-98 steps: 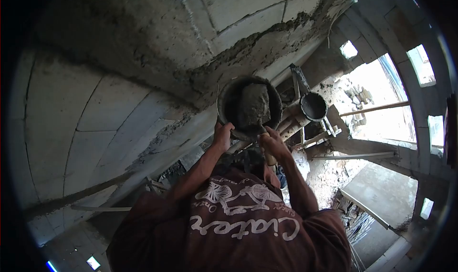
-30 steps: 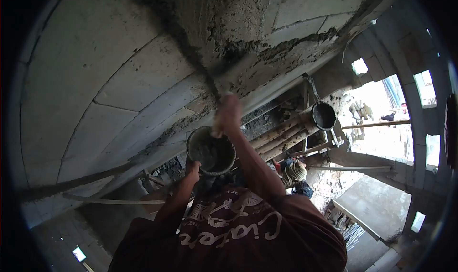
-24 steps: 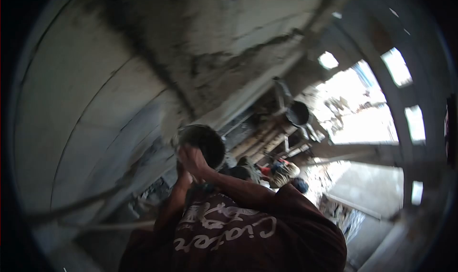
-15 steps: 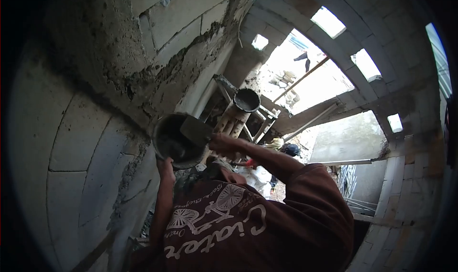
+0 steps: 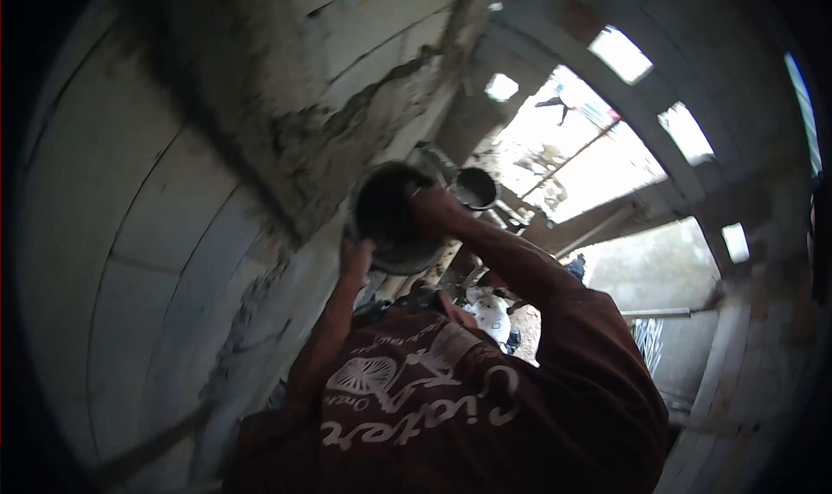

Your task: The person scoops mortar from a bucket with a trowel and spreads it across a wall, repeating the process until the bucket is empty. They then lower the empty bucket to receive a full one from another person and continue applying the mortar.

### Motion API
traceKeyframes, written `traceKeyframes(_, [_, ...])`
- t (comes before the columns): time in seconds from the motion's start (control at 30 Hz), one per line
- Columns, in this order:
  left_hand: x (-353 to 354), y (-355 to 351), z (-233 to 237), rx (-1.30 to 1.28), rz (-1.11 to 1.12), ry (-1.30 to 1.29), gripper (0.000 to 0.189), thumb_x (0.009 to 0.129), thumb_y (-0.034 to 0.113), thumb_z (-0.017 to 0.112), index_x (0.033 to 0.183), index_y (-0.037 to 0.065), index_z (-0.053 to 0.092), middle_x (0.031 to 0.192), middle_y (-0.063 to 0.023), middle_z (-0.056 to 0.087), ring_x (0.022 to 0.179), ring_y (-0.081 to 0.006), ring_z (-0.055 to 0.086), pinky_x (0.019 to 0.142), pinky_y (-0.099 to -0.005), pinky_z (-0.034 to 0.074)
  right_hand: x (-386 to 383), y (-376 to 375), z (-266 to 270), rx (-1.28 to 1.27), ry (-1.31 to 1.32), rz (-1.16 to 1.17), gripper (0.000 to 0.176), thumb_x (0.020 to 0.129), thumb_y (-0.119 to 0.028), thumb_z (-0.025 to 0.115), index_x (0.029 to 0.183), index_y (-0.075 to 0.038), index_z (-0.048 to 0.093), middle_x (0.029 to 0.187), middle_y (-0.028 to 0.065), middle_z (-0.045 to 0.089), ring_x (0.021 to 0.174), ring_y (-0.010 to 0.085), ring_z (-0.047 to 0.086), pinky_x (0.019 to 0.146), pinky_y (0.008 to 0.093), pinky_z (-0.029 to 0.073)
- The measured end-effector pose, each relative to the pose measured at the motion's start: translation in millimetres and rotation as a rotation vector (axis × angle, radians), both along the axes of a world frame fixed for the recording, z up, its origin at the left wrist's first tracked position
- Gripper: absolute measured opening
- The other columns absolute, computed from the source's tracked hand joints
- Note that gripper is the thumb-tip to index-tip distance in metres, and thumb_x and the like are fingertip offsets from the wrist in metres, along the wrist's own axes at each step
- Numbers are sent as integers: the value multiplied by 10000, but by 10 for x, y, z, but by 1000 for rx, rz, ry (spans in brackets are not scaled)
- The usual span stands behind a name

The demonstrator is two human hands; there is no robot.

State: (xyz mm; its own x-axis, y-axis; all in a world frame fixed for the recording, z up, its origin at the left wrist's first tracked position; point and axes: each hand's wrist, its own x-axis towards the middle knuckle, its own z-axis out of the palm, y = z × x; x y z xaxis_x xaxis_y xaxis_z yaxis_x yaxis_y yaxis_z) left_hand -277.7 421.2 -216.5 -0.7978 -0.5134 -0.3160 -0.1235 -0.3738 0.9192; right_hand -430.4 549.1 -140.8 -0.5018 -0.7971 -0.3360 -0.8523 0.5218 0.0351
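Observation:
A round dark bucket (image 5: pixel 357 212) is tilted in front of my chest, its open mouth facing the camera. My left hand (image 5: pixel 355 262) grips its lower left rim. Over the right side of the mouth is my right hand (image 5: pixel 436 211), closed round the trowel's handle; the blade is hard to make out in the dark, blurred inside. A smaller round container (image 5: pixel 477 188) with a pale rim stands just beyond my right hand.
A block wall with rough mortar (image 5: pixel 173 225) rises close on the left. Wooden poles (image 5: pixel 444 264) lie below the bucket. Behind the small container is a bright opening (image 5: pixel 598 152) crossed by a bar. A person's dark cap (image 5: pixel 575 267) shows lower down, past my right forearm.
The bucket and both hands have shifted up and right in the view, closer to the small container. My right hand has moved in over the bucket's mouth, and the trowel blade no longer shows clearly.

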Motion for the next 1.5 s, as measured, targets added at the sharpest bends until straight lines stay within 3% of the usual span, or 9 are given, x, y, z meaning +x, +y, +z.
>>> traceKeyframes(0.3, [21, -263, -84, -281, 90, -130, 486, 664, 104, 542, 1103, -94, 478, 1078, -185, 534, 970, -262, 521, 864, -350, 402, 191, -224, -243, -160, 35, 39, 226, 770, -161, 528, 879, 23, 601, 751, 159, 649, 686, 273, 665, 537, 397, 533])
traceKeyframes(0.37, [-15, -274, 272, -362, 66, -303, 610, 700, 92, 494, 1291, -30, 404, 1198, -225, 529, 1119, -328, 513, 947, -369, 378, 207, -186, -637, -245, 327, 257, 275, 789, -173, 514, 956, 38, 571, 802, 169, 647, 736, 265, 666, 555, 398, 536])
traceKeyframes(0.63, [81, -436, 274, -461, 81, -185, 631, 714, 74, 481, 1331, 0, 371, 1240, -209, 516, 1139, -322, 506, 956, -362, 386, -560, -482, -291, -60, -153, -89, 207, 799, -185, 532, 898, -46, 649, 753, 124, 660, 722, 324, 662, 672, 416, 542])
traceKeyframes(0.73, [150, -527, 421, -406, 13, -83, 656, 718, 46, 468, 1360, 16, 342, 1278, -196, 492, 1177, -292, 483, 983, -338, 363, -748, -266, -645, -88, -502, 135, 286, 783, -176, 553, 1030, -41, 608, 803, 139, 655, 695, 337, 644, 681, 405, 536])
traceKeyframes(0.8, [191, -523, 306, -497, -1, 136, 697, 719, 6, 448, 1399, 45, 302, 1352, -168, 432, 1243, -239, 422, 1027, -304, 304, -485, 39, -492, -579, -151, 855, 320, 738, -203, 597, 1017, -45, 598, 914, 121, 632, 785, 298, 641, 710, 395, 530])
traceKeyframes(1.0, [204, -609, 269, -343, -141, 20, 675, 729, 13, 469, 1387, 33, 321, 1355, -131, 418, 1261, -206, 381, 1036, -308, 292, 512, -62, -504, -540, -1887, -785, 270, 889, -251, 520, 1056, -40, 541, 756, 71, 557, 599, 153, 578, 501, 275, 492])
traceKeyframes(1.13, [79, -531, 159, -259, -57, 35, 446, 792, 171, 600, 1192, 8, 485, 1070, -72, 564, 963, -160, 521, 878, -303, 403, 725, -288, -505, -793, -2139, -1055, 340, 950, -336, 430, 1122, -54, 510, 660, 12, 467, 443, 84, 428, 398, 220, 392])
traceKeyframes(1.27, [-11, -504, -64, -353, -80, -107, 457, 846, 252, 602, 1211, 8, 475, 1115, -88, 560, 1020, -175, 522, 895, -304, 402, 743, -212, -755, -825, -2334, -1090, 340, 948, -333, 435, 1148, -66, 498, 656, 7, 463, 452, 79, 428, 399, 214, 392])
traceKeyframes(1.5, [568, -431, -490, 394, 183, -87, 558, 907, 327, 539, 1377, 157, 292, 1367, -96, 381, 1217, -312, 426, 954, -579, 370, 964, 288, -627, -1137, -2407, -968, 379, 911, -297, 512, 1197, -56, 452, 694, 25, 475, 480, 82, 437, 420, 207, 404])
